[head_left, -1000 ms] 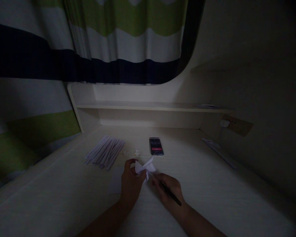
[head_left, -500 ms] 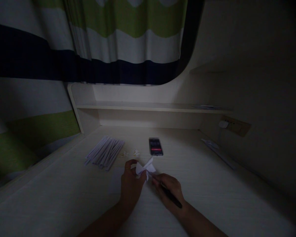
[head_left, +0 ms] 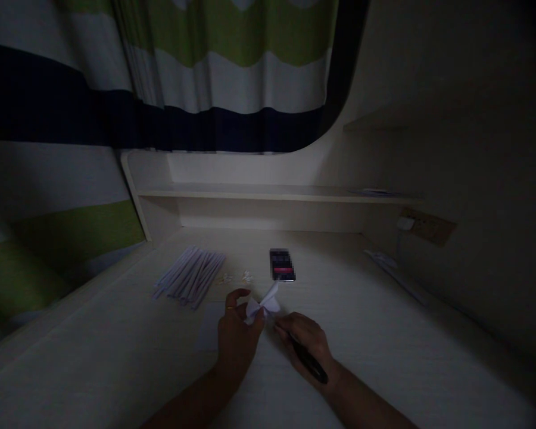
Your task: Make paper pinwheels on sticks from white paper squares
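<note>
Between the thumb and fingers of my left hand (head_left: 239, 333) is a folded white paper piece (head_left: 270, 302) with flared, petal-like flaps. My right hand (head_left: 307, 335) is closed round a dark, slim-handled tool (head_left: 311, 362), whose back end points down and right. The tool's tip is by the lower right side of the paper; whether it touches cannot be made out in the dim light. A flat pale sheet (head_left: 209, 329) lies on the desk, partly behind my left hand.
A bundle of rolled white paper sticks (head_left: 190, 277) lies at left. Several small pale bits (head_left: 247, 277) are scattered beside a phone (head_left: 282, 265). A shelf (head_left: 250, 192) runs along the back. A plugged-in charger (head_left: 405, 223) and papers (head_left: 384, 260) are at right.
My right hand and the tool have shifted slightly, with the tool's back end a little lower and further left. The paper has turned a little in my left hand.
</note>
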### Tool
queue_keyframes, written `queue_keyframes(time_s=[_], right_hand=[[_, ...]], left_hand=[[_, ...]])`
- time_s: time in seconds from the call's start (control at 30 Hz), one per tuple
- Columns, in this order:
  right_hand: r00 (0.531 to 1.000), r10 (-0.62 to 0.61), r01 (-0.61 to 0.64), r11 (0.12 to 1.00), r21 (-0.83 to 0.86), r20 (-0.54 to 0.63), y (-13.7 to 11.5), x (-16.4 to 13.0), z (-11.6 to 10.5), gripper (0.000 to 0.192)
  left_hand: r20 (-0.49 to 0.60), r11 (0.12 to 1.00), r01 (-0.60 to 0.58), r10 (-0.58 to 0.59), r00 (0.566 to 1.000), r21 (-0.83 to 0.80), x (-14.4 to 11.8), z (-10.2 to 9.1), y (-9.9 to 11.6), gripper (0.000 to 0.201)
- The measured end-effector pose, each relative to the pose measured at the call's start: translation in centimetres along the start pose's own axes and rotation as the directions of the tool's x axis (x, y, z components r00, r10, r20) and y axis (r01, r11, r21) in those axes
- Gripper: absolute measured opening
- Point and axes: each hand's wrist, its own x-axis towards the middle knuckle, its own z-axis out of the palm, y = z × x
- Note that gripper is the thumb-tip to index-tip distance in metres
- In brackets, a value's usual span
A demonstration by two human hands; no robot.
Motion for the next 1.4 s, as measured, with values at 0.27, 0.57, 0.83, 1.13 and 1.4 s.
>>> queue_keyframes(time_s=[0.27,0.57,0.83,1.13,1.4], right_hand=[[0.928,-0.260,0.297,0.949,-0.108,0.266,0.6,0.8,-1.6,0.027],[0.889,0.453,-0.428,0.877,0.219,-0.074,-1.4,0.4,0.8,0.016],[0.625,0.778,-0.619,0.548,0.563,-0.070,-2.2,0.8,1.8,0.019],[0.997,-0.017,0.013,0.999,0.048,0.077,0.8,-0.1,-0.2,0.019],[0.966,-0.228,0.242,0.964,-0.110,0.119,1.6,0.1,-0.3,0.013]], left_hand=[[0.035,1.000,-0.012,0.011,0.999,0.027,0.1,-0.1,-0.1,0.037],[-0.020,1.000,0.003,-0.002,1.000,0.030,0.0,-0.2,0.3,0.036],[-0.049,0.998,0.016,-0.013,0.999,0.058,-0.1,-0.1,0.8,0.033],[0.019,0.999,0.004,-0.005,1.000,0.049,0.0,-0.1,0.1,0.037],[0.045,0.994,0.037,-0.032,0.998,-0.105,0.1,0.1,-0.2,0.040]])
